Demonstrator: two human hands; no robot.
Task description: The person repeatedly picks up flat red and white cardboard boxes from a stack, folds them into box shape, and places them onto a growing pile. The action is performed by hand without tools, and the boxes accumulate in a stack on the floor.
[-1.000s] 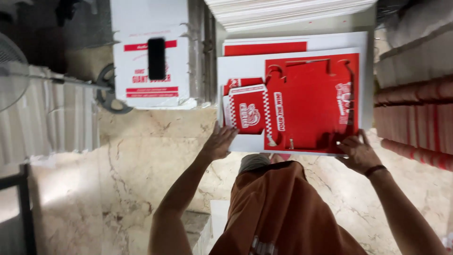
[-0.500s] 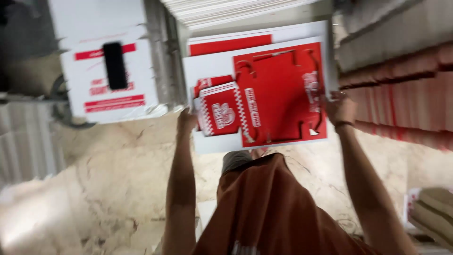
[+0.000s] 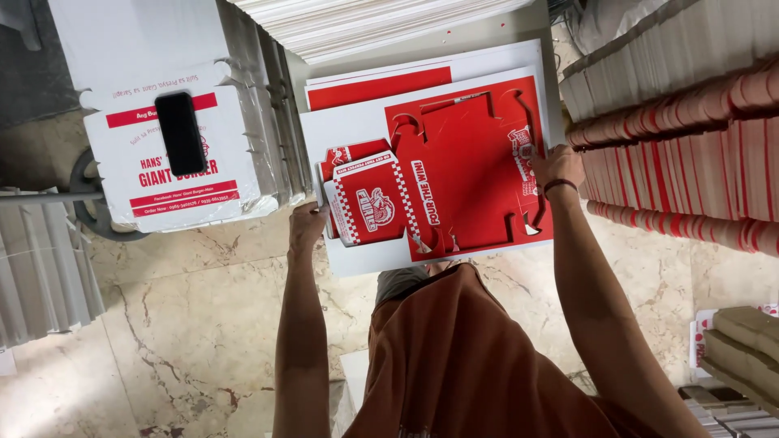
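A flat red and white printed cardboard sheet [image 3: 454, 162] with die-cut box shapes lies on top of a stack of similar sheets [image 3: 381, 81]. My left hand [image 3: 307, 225] grips the sheet's left edge near the lower corner. My right hand [image 3: 557, 166], with a dark band at the wrist, holds its right edge. Both arms reach forward over my orange top.
A stack of folded white and red boxes [image 3: 174, 154] stands at the left with a black phone [image 3: 180, 132] on top. Rows of flat cartons [image 3: 690, 130] line the right. More white sheets [image 3: 365, 20] lie behind. The floor is beige marble [image 3: 178, 324].
The view has shifted, so the sheet stack sits more to the middle. Both hands have moved from the sheet's near edge up onto its left and right edges.
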